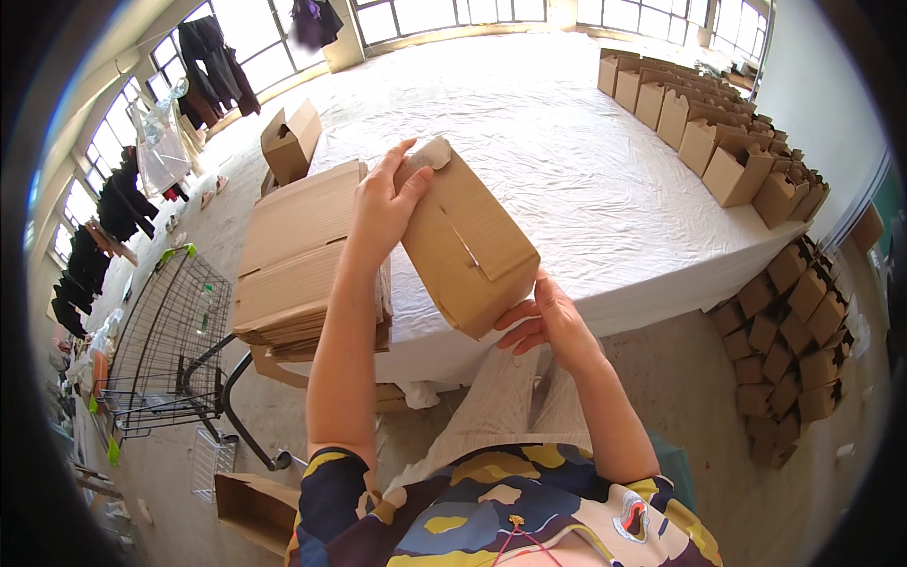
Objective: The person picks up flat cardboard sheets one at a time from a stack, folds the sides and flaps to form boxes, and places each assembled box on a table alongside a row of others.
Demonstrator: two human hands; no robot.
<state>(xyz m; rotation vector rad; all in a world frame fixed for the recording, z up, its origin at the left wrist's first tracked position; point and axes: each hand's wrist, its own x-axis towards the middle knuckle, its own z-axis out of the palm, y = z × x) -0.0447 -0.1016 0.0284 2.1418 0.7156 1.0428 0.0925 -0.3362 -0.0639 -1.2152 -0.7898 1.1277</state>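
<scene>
A brown cardboard box (470, 250) is tilted between my hands at the near edge of the white-covered table. My left hand (385, 203) grips its far end, the thumb lying near a pale rounded piece (432, 154) that I cannot make out clearly. At the near end, my right hand (553, 326) supports the lower corner, its fingers along the box's edge and end. A narrow slit runs between the flaps on the upward face. Beside my left forearm lies a stack of flattened cardboard boxes (298, 255).
Rows of open cardboard boxes (732, 175) line the table's (453, 113) right side. More boxes (784, 340) are piled on the floor at right. A wire shopping cart (165, 340) stands left, with an open box (255, 510) below. Another open box (291, 142) sits beyond the stack.
</scene>
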